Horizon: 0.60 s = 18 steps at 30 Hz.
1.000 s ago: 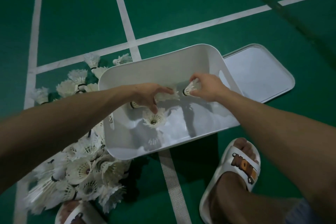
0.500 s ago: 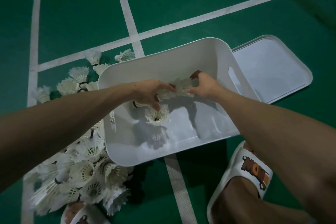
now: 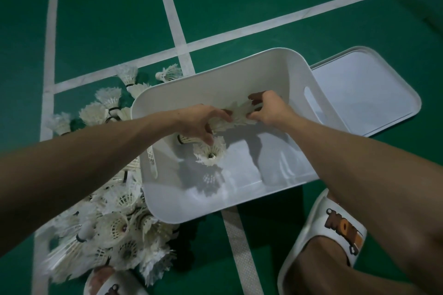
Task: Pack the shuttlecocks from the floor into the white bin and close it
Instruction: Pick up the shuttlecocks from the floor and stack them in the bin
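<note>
The white bin (image 3: pixel 239 74) stands open on the green court floor. Both my hands are inside it. My left hand (image 3: pixel 199 124) grips a shuttlecock (image 3: pixel 187 139) lying on its side, with its black-banded cork pointing left. My right hand (image 3: pixel 268 109) pinches the feathers of another shuttlecock (image 3: pixel 239 115) between my two hands. A third shuttlecock (image 3: pixel 211 154) sits on the bin's floor, skirt up. A pile of white shuttlecocks (image 3: pixel 112 230) lies on the floor left of the bin. The white lid (image 3: pixel 364 88) lies flat behind the bin on the right.
My feet in white slippers are at the bottom, one on the right (image 3: pixel 335 230) and one at the lower left (image 3: pixel 107 285). White court lines (image 3: pixel 177 29) cross the green floor. More shuttlecocks (image 3: pixel 107 100) are scattered behind the bin's left corner.
My right hand has moved left toward my left hand, bringing its shuttlecock against the one in my left hand. The view has shifted slightly, so the bin sits further right.
</note>
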Motion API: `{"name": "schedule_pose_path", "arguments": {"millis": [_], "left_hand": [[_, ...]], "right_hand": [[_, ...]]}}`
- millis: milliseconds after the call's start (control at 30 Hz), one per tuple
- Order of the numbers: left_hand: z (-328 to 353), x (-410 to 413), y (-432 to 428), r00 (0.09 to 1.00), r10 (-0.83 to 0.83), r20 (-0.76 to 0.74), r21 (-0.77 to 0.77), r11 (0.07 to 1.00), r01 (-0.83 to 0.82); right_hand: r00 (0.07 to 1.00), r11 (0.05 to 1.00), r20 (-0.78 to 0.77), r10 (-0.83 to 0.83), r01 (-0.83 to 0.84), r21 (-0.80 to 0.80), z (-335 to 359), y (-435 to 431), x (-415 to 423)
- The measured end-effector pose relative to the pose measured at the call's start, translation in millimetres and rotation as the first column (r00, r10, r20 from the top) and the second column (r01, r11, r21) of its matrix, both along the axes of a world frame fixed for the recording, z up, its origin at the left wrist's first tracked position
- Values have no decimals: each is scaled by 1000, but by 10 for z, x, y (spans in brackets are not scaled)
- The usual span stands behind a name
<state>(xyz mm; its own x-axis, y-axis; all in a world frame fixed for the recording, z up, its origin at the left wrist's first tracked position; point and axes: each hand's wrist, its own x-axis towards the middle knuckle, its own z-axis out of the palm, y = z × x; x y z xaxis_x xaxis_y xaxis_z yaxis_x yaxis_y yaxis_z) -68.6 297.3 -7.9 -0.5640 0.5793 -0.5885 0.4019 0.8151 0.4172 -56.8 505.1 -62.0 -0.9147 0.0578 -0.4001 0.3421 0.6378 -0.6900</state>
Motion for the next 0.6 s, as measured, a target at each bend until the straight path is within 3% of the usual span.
{"name": "schedule_pose_path", "arguments": {"millis": [233, 333, 467, 600], "left_hand": [[90, 12, 32, 997, 75, 36, 120, 990, -78], [134, 30, 73, 990, 137, 34, 175, 974, -141], [220, 63, 216, 976, 210, -56, 238, 952, -191], [297, 97, 327, 929, 339, -146, 339, 900, -275]], "right_hand": [[998, 997, -53, 24, -20, 76, 172, 33, 104], [989, 999, -144, 17, -21, -28, 450, 42, 181], [966, 944, -105, 238, -255, -208, 786, 16, 348], [893, 885, -31, 448, -448, -125, 846, -81, 518]]}}
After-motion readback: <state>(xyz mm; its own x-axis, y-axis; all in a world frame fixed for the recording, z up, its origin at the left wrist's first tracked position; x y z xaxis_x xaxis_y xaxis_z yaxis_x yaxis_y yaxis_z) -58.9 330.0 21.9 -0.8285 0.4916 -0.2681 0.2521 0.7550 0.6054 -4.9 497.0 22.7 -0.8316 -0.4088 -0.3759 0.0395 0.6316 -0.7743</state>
